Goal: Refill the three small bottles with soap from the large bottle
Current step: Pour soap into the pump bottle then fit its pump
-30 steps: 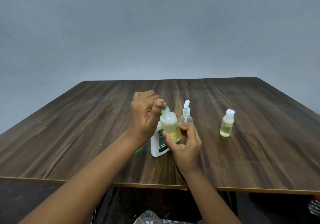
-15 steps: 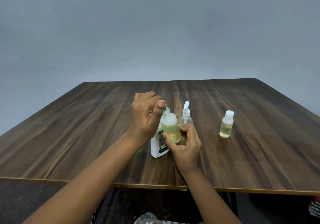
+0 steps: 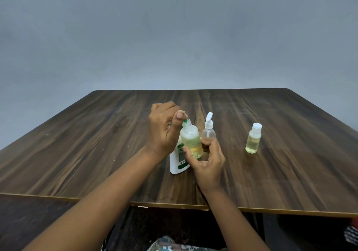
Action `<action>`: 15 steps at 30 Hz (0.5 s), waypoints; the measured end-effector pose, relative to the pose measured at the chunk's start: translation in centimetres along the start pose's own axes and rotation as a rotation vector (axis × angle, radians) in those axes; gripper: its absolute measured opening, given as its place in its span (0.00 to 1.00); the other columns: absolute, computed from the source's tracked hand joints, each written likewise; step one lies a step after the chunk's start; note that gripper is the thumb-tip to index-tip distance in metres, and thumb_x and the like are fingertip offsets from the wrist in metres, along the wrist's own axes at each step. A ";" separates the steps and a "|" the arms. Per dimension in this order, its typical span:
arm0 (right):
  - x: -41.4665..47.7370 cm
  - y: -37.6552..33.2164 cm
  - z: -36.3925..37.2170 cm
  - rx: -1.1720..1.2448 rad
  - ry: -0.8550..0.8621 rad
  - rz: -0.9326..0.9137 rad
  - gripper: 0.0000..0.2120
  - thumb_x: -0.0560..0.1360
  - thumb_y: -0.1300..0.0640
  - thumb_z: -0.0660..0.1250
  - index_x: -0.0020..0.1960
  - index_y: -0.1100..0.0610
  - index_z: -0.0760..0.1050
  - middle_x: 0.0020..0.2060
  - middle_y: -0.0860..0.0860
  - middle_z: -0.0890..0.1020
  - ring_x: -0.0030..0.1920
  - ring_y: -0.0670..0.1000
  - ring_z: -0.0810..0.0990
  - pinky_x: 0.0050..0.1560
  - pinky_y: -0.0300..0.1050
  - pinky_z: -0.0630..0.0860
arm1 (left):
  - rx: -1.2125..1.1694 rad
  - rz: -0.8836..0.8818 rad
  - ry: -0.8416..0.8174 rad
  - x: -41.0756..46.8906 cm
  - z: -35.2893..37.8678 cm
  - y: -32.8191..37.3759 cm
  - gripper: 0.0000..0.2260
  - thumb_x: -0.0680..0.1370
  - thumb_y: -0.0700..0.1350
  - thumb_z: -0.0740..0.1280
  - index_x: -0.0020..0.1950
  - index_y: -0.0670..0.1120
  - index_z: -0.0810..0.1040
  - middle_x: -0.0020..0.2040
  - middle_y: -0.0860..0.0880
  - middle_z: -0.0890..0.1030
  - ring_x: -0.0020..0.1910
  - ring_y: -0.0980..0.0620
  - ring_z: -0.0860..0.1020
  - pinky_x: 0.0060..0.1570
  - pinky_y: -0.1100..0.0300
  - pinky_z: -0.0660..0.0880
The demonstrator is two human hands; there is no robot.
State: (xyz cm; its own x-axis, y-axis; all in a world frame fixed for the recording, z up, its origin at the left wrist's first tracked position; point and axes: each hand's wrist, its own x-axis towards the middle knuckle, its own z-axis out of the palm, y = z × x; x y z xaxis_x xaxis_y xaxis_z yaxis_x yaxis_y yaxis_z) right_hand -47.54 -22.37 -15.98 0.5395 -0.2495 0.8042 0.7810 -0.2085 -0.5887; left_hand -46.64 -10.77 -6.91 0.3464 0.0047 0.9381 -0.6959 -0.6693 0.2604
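Small bottle (image 3: 190, 140), about half full of yellow soap, leans slightly left over the table (image 3: 77, 154). I read the right hand (image 3: 208, 162) as gripping its lower body, thumb in front. The left hand (image 3: 163, 129) curls round the green cap (image 3: 185, 120) on top, thumb against it. The large white bottle (image 3: 177, 163) stands just behind, partly hidden. The pump bottle (image 3: 208, 128) is beyond the right hand. The white-capped bottle (image 3: 253, 141) is well apart, right.

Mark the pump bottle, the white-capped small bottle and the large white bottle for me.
pump bottle (image 3: 208, 132): head view, clear upper body.
white-capped small bottle (image 3: 252, 144): head view, body holding yellow liquid.
large white bottle (image 3: 173, 163): head view, white lower body left of label.
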 end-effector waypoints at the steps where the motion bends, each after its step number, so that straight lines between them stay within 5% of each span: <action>1: 0.1 0.0 0.0 0.009 0.001 -0.004 0.15 0.67 0.50 0.73 0.46 0.54 0.71 0.38 0.50 0.76 0.37 0.48 0.75 0.34 0.39 0.74 | 0.002 0.003 -0.010 0.3 -0.1 0.0 0.35 0.82 0.60 0.44 0.32 0.40 0.78 0.31 0.46 0.79 0.33 0.51 0.76 0.43 0.54 0.67; 15: -0.2 0.2 -0.2 -0.045 -0.015 -0.052 0.15 0.66 0.50 0.73 0.44 0.54 0.69 0.37 0.48 0.74 0.36 0.45 0.73 0.36 0.29 0.69 | 0.015 -0.029 0.010 -0.9 0.3 -0.5 0.35 0.82 0.60 0.46 0.30 0.38 0.76 0.29 0.44 0.78 0.31 0.47 0.77 0.43 0.55 0.67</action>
State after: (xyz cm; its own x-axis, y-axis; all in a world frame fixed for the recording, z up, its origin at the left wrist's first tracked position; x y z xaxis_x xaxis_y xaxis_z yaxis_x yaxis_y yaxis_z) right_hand -47.56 -22.53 -16.22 0.5039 -0.2231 0.8345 0.7930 -0.2635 -0.5493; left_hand -46.42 -10.61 -7.98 0.3600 0.0316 0.9324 -0.6761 -0.6798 0.2841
